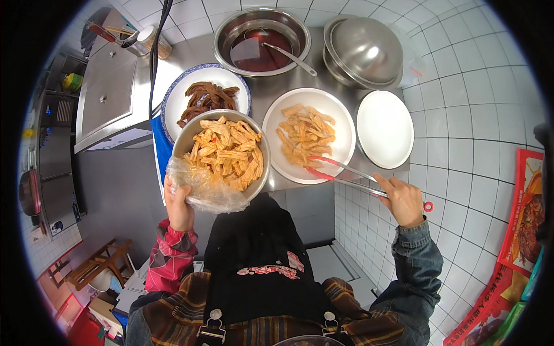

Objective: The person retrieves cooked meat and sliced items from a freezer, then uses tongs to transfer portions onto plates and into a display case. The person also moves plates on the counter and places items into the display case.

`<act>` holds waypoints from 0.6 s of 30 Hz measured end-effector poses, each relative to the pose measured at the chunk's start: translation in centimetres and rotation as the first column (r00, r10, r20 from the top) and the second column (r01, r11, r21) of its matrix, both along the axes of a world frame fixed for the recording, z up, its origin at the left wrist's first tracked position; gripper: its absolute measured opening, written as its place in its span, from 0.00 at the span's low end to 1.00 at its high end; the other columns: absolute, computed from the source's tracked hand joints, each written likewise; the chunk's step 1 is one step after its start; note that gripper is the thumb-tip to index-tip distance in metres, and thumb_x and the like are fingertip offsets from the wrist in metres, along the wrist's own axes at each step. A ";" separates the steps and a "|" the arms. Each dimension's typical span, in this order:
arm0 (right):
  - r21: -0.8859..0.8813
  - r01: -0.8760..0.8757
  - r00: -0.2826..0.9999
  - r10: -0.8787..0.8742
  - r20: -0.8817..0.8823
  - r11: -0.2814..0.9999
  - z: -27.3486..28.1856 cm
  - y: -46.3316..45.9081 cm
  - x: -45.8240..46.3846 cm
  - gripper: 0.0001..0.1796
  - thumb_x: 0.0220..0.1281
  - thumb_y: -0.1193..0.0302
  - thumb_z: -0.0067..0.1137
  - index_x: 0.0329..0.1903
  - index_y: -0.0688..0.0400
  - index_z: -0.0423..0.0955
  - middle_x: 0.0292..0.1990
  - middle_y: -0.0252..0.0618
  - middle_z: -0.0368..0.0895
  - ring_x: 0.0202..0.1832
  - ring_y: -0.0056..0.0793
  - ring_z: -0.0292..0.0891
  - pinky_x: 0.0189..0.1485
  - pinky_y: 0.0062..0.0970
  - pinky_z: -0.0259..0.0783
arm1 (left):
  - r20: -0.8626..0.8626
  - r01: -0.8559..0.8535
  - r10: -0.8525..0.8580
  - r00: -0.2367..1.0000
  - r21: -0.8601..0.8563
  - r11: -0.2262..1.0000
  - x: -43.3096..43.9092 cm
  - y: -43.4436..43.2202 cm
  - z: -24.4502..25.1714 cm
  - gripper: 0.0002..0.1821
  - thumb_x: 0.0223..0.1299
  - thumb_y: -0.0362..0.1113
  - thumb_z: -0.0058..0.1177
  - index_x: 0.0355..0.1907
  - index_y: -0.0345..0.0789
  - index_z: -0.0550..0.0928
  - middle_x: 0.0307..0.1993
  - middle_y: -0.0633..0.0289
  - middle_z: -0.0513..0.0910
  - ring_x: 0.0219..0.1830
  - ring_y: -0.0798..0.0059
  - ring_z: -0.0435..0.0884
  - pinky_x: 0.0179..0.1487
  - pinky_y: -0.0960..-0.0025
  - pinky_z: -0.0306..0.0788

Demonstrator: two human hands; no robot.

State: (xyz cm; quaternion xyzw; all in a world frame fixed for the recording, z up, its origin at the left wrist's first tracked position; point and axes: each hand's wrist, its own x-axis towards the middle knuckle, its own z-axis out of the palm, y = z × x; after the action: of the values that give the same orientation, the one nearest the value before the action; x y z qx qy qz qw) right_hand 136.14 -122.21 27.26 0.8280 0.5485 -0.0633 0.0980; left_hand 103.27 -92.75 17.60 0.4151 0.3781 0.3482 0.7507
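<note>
My left hand (178, 205) grips the near left side of a metal bowl (265, 158), tilted towards me over the counter's front edge. Crumpled clear plastic film (203, 190) lies between the fingers and the rim. Yellowish strips that look like yuba (229, 155) fill the bowl, with small red bits among them. In my right hand (402, 201) are metal tongs (359, 189) with red tips. The tips rest at the near edge of a smaller pile of pale strips (305, 132) in a white round dish (342, 134). No strip is plainly pinched between them.
Behind the bowl, a blue-rimmed plate (172, 104) carries brown strips (212, 99). Farther back stand a steel basin of dark red liquid (259, 52) with a ladle (294, 58), and a domed steel bowl (365, 47). A white oval dish (385, 129) sits by the tiled wall (458, 116). A black cable (154, 65) hangs at left.
</note>
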 end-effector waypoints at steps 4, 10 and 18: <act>-0.005 0.025 0.999 -0.025 -0.028 1.000 0.2 0.0 0.1 0.32 0.32 0.72 0.68 0.49 0.50 0.73 0.22 0.32 0.72 0.20 0.30 0.73 0.23 0.27 0.70 | -0.026 0.000 0.000 1.000 -0.009 1.000 0.2 -0.1 0.1 0.28 0.47 0.22 0.40 0.56 0.31 0.63 0.49 0.60 0.71 0.50 0.73 0.70 0.56 0.71 0.63; -0.017 0.051 0.996 -0.052 -0.076 0.999 0.3 0.1 0.2 0.32 0.33 0.71 0.68 0.50 0.50 0.72 0.22 0.33 0.72 0.21 0.32 0.73 0.23 0.28 0.70 | -0.026 -0.010 0.010 1.000 -0.004 1.000 0.2 -0.2 0.1 0.28 0.47 0.22 0.40 0.56 0.31 0.63 0.49 0.60 0.71 0.50 0.73 0.70 0.55 0.72 0.63; -0.067 0.029 0.993 -0.036 -0.108 0.997 0.5 1.1 0.5 0.32 0.36 0.69 0.68 0.52 0.50 0.71 0.23 0.34 0.73 0.22 0.33 0.73 0.24 0.30 0.70 | -0.014 -0.016 0.016 1.000 -0.011 1.000 0.1 -0.1 0.2 0.27 0.47 0.22 0.40 0.56 0.31 0.64 0.48 0.60 0.71 0.50 0.72 0.70 0.55 0.71 0.64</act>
State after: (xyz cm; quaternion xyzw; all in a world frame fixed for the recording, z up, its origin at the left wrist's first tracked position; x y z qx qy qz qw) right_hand 136.67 -121.10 27.76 0.8284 0.5371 -0.1281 0.0939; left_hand 103.34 -92.87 17.81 0.4104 0.3883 0.3493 0.7475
